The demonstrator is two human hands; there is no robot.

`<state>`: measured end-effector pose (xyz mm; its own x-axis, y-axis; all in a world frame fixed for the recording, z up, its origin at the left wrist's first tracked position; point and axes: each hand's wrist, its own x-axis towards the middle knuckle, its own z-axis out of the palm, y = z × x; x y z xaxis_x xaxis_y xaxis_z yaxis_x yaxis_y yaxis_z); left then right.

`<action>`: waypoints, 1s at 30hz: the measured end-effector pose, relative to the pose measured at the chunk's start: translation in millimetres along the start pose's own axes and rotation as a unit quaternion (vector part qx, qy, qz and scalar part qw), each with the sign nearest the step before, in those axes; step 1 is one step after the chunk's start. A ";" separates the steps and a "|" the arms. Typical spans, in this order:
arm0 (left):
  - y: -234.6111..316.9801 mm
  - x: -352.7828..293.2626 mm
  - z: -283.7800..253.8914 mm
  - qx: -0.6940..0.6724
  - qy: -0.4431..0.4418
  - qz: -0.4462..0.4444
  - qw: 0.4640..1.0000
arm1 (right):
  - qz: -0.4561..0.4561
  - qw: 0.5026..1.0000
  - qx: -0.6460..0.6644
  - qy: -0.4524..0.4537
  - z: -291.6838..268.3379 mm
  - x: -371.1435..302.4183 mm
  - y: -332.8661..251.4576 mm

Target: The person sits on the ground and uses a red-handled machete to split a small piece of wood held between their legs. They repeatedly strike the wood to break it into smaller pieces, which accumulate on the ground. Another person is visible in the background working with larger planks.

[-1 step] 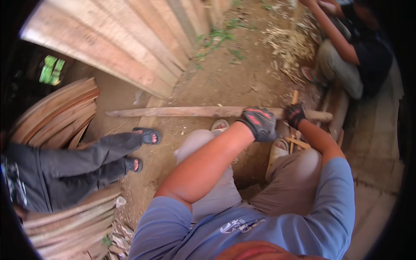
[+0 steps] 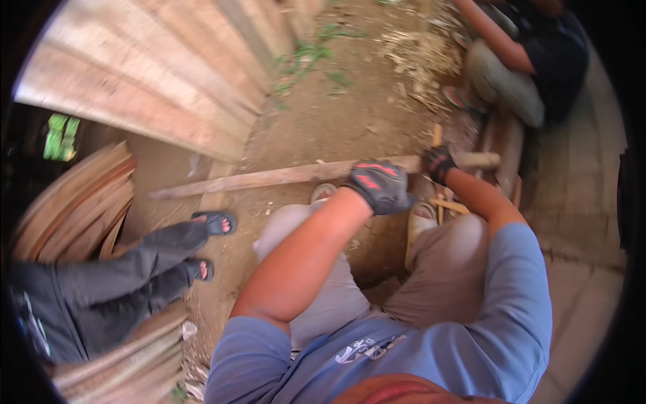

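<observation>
A long, rough wooden pole (image 2: pixel 269 178) lies crosswise in front of my knees, its thinner end to the left. My left hand (image 2: pixel 380 186), in a dark glove with red marks, is closed over the pole's right half; its fingertips are hidden. Further right, my right hand (image 2: pixel 439 164), gloved alike, is closed near the pole's thick end. A short light-brown wooden handle (image 2: pixel 437 136) juts out above that fist. What the handle belongs to is hidden. Under my right hand lie small pieces of light wood (image 2: pixel 451 205), beside my shoe.
Someone in dark trousers (image 2: pixel 134 262) stands at the left, between stacks of curved boards (image 2: pixel 84 209). Another person in a black shirt (image 2: pixel 558 67) crouches at the upper right beside a heap of shavings (image 2: pixel 420 57). A plank wall (image 2: pixel 155 74) rises at the upper left.
The whole view has turned and shifted slightly, so the pole appears more tilted. Both hands keep their places along it.
</observation>
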<state>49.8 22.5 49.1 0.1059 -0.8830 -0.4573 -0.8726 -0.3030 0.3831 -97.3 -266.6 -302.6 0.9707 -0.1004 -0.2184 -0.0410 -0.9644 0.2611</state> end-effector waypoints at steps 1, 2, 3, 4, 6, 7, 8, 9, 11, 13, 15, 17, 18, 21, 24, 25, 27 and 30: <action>8.4 3.6 -5.4 0.011 -0.006 0.013 1.000 | 0.056 0.991 0.033 -0.117 3.5 9.0 12.5; 7.6 4.6 -5.3 0.014 0.001 0.002 1.000 | 0.004 0.998 -0.048 -0.030 -2.9 8.5 6.1; 12.5 0.4 -2.5 0.017 0.005 -0.013 1.000 | -0.009 0.997 -0.035 0.063 -8.7 7.2 1.5; 25.8 0.7 5.7 0.009 -0.007 -0.006 1.000 | -0.010 0.998 -0.032 0.044 -6.6 -19.7 2.1; 39.9 4.7 11.5 0.015 -0.028 0.000 1.000 | 0.013 0.998 -0.043 -0.040 -14.5 -56.9 -2.4; 42.7 5.0 12.2 0.017 -0.042 0.000 0.999 | 0.021 0.996 -0.049 -0.076 -19.2 -66.1 -5.7; 42.5 3.1 10.3 0.022 -0.054 -0.005 0.998 | 0.029 0.995 -0.042 -0.081 -24.4 -67.7 -10.8; 37.6 1.9 6.3 0.028 -0.059 -0.016 0.998 | 0.035 0.995 -0.039 -0.080 -30.0 -59.0 -11.8; 28.4 1.0 5.6 0.044 -0.039 -0.011 0.998 | 0.043 0.996 -0.030 -0.072 -35.5 -44.9 -12.0; 25.8 2.6 2.8 0.048 -0.039 -0.013 0.998 | 0.050 0.997 -0.018 -0.061 -34.8 -36.3 -12.7; 26.0 3.9 2.6 0.043 -0.042 -0.008 0.998 | 0.055 0.996 -0.031 -0.068 -35.2 -32.2 -15.5; 27.0 4.7 2.1 0.038 -0.047 -0.008 0.998 | 0.053 0.995 -0.043 -0.070 -36.0 -33.7 -16.6; 27.3 5.0 1.6 0.036 -0.049 -0.010 0.998 | 0.050 0.996 -0.036 -0.068 -37.1 -34.2 -16.3; 30.2 2.4 -3.3 0.039 -0.049 -0.027 0.998 | 0.046 0.997 -0.019 -0.064 -39.3 -36.1 -13.2; 25.6 2.7 0.4 0.040 -0.038 -0.028 0.998 | 0.051 0.996 -0.022 -0.067 -45.0 -36.0 -15.3; 23.7 3.3 2.2 0.040 -0.033 -0.025 0.998 | 0.053 0.996 -0.029 -0.069 -47.7 -34.9 -15.0; 25.3 3.3 1.9 0.040 -0.041 -0.018 0.998 | 0.052 0.997 -0.028 -0.058 -40.1 -37.7 -14.0; 24.8 -1.1 0.7 0.034 -0.039 -0.017 0.999 | 0.045 0.999 -0.014 -0.022 -32.3 -40.0 -10.8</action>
<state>27.6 16.2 58.5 0.1019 -0.8414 -0.5307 -0.8998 -0.3055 0.3115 -128.0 -244.2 -266.3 0.9522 -0.1972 -0.2334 -0.1202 -0.9440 0.3072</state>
